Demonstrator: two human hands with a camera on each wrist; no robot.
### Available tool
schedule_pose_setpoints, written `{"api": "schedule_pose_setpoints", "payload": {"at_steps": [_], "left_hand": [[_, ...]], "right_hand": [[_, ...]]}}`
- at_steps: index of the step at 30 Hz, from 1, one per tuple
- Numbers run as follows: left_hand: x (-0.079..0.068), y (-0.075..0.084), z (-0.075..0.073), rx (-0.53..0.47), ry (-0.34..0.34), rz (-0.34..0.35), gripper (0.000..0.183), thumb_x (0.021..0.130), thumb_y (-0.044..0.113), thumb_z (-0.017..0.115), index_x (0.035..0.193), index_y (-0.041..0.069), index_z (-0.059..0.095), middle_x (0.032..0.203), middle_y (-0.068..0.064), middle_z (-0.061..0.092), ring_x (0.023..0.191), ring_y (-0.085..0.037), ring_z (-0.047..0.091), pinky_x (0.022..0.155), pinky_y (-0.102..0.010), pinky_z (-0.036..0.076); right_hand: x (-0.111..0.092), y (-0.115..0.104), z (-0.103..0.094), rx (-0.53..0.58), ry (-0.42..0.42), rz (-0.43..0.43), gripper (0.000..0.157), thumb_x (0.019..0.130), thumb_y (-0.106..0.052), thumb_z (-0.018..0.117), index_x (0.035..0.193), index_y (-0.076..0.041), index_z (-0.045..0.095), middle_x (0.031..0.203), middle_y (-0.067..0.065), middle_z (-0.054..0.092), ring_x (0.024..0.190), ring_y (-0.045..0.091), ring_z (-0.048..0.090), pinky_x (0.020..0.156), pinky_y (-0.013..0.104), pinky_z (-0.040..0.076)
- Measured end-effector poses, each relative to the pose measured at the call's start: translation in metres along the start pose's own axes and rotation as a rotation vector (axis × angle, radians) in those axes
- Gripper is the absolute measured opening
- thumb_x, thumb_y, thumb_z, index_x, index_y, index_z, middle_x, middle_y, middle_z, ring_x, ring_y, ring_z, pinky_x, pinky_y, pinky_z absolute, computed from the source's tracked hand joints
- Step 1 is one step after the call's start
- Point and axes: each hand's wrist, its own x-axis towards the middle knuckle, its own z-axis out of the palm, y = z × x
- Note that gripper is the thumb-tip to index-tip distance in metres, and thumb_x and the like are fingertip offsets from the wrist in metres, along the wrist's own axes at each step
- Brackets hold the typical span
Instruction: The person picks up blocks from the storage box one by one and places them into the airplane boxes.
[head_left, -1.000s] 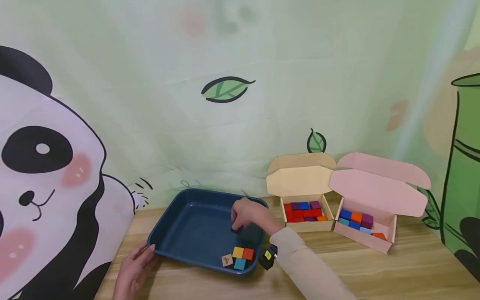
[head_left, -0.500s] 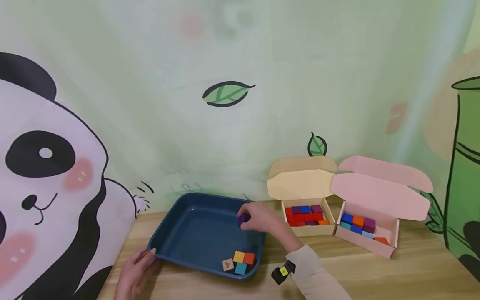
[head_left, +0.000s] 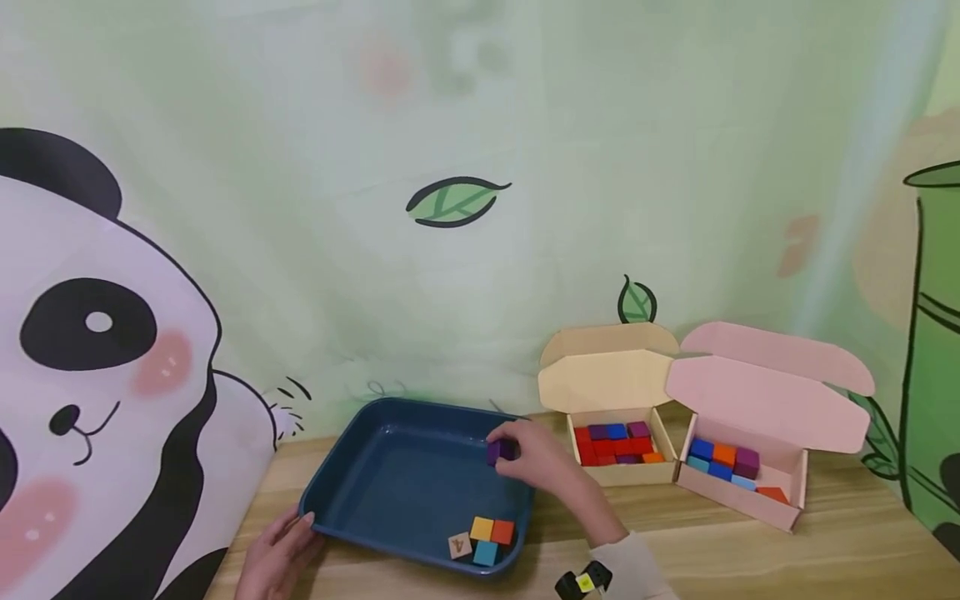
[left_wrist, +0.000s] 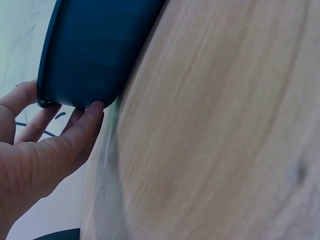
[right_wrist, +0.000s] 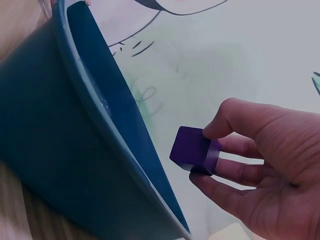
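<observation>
My right hand (head_left: 536,458) pinches a purple cube (head_left: 498,452) between thumb and fingertips, above the right side of the dark blue tray (head_left: 401,421). In the right wrist view, the purple cube (right_wrist: 192,147) is held above the tray's rim (right_wrist: 95,95). My left hand (head_left: 277,554) touches the tray's near left corner from outside. The left wrist view has its fingers (left_wrist: 82,132) fairly straight against the tray wall (left_wrist: 90,55). Inside the tray's near right corner sit a yellow cube (head_left: 482,528), an orange-red cube (head_left: 502,532), a teal cube (head_left: 486,553) and a wooden cube with a mark (head_left: 460,546).
A cream box (head_left: 626,477) with its lid up holds red, purple, blue and orange cubes, right of the tray. Beside it, an open pink box (head_left: 738,498) contains several blue, orange and purple blocks. A panda-printed curtain (head_left: 450,317) hangs behind the wooden table (head_left: 660,533).
My right hand has lifted the purple cube from the tray floor and drawn it to the right. The left hand stays at the tray corner. The head view has tilted slightly upward.
</observation>
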Motion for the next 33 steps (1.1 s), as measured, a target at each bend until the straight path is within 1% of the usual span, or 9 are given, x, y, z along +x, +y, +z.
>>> {"api": "schedule_pose_setpoints", "payload": {"at_steps": [6, 9, 12, 13, 15, 18, 20, 28, 33], "left_hand": [[-0.002, -0.002, 0.002, -0.006, -0.023, 0.013, 0.083, 0.098, 0.024, 0.071, 0.159, -0.004, 0.022, 0.16, -0.034, 0.022, 0.104, -0.014, 0.064, 0.108, -0.048, 0.045], [-0.002, -0.005, 0.001, 0.023, -0.018, 0.01, 0.085, 0.098, 0.026, 0.071, 0.158, -0.006, 0.021, 0.159, -0.034, 0.022, 0.118, -0.027, 0.062, 0.106, -0.048, 0.047], [-0.003, -0.006, -0.001, 0.057, -0.027, 0.01, 0.09, 0.097, 0.031, 0.072, 0.158, -0.008, 0.019, 0.156, -0.035, 0.021, 0.128, -0.038, 0.053, 0.104, -0.048, 0.05], [-0.003, -0.006, -0.002, 0.06, -0.032, 0.013, 0.091, 0.097, 0.032, 0.072, 0.158, -0.008, 0.018, 0.155, -0.035, 0.021, 0.129, -0.038, 0.052, 0.103, -0.047, 0.05], [-0.003, -0.005, -0.002, 0.056, -0.041, 0.017, 0.091, 0.097, 0.032, 0.072, 0.158, -0.008, 0.018, 0.155, -0.034, 0.021, 0.121, -0.035, 0.061, 0.103, -0.047, 0.051], [-0.001, -0.003, -0.001, 0.035, -0.038, 0.018, 0.089, 0.097, 0.029, 0.072, 0.158, -0.006, 0.019, 0.156, -0.032, 0.021, 0.106, -0.02, 0.066, 0.103, -0.047, 0.051], [-0.001, -0.001, -0.003, 0.032, -0.028, 0.012, 0.091, 0.095, 0.03, 0.074, 0.158, -0.006, 0.019, 0.156, -0.032, 0.021, 0.101, -0.017, 0.067, 0.103, -0.047, 0.05], [-0.003, 0.0, -0.003, 0.052, -0.067, 0.034, 0.088, 0.098, 0.028, 0.071, 0.158, -0.007, 0.017, 0.159, -0.032, 0.02, 0.119, -0.02, 0.056, 0.106, -0.043, 0.048], [-0.003, 0.0, -0.002, 0.032, -0.063, 0.016, 0.085, 0.099, 0.026, 0.069, 0.159, -0.004, 0.017, 0.162, -0.031, 0.019, 0.13, -0.025, 0.047, 0.109, -0.043, 0.046]], "right_hand": [[-0.013, 0.009, -0.012, 0.058, 0.061, 0.039, 0.034, 0.087, -0.008, 0.077, 0.12, -0.009, 0.071, 0.119, 0.01, 0.068, 0.103, 0.027, 0.061, 0.083, 0.04, 0.062], [-0.02, 0.017, -0.017, 0.064, 0.088, 0.059, 0.034, 0.086, -0.009, 0.078, 0.12, -0.009, 0.071, 0.119, 0.009, 0.069, 0.102, 0.025, 0.061, 0.084, 0.04, 0.062], [-0.026, 0.026, -0.023, 0.076, 0.123, 0.076, 0.034, 0.086, -0.008, 0.078, 0.12, -0.008, 0.071, 0.117, 0.008, 0.07, 0.099, 0.024, 0.063, 0.085, 0.04, 0.062], [-0.028, 0.03, -0.025, 0.076, 0.136, 0.082, 0.034, 0.086, -0.008, 0.078, 0.12, -0.007, 0.071, 0.117, 0.008, 0.07, 0.098, 0.024, 0.063, 0.086, 0.04, 0.062], [-0.031, 0.036, -0.03, 0.086, 0.166, 0.088, 0.034, 0.087, -0.007, 0.077, 0.12, -0.006, 0.07, 0.115, 0.008, 0.071, 0.098, 0.024, 0.065, 0.087, 0.043, 0.062], [-0.037, 0.046, -0.039, 0.071, 0.219, 0.091, 0.034, 0.086, -0.007, 0.078, 0.119, -0.006, 0.069, 0.113, 0.008, 0.072, 0.099, 0.025, 0.067, 0.091, 0.045, 0.06], [-0.042, 0.052, -0.043, 0.05, 0.247, 0.084, 0.034, 0.086, -0.008, 0.078, 0.119, -0.005, 0.069, 0.113, 0.009, 0.073, 0.099, 0.025, 0.068, 0.09, 0.046, 0.06], [-0.073, 0.08, -0.075, -0.073, 0.268, 0.122, 0.034, 0.087, -0.009, 0.075, 0.119, -0.002, 0.068, 0.115, 0.015, 0.071, 0.102, 0.032, 0.067, 0.089, 0.049, 0.059], [-0.096, 0.096, -0.094, -0.164, 0.279, 0.153, 0.031, 0.085, -0.007, 0.077, 0.115, -0.001, 0.069, 0.114, 0.018, 0.072, 0.098, 0.035, 0.067, 0.087, 0.052, 0.059]]}}
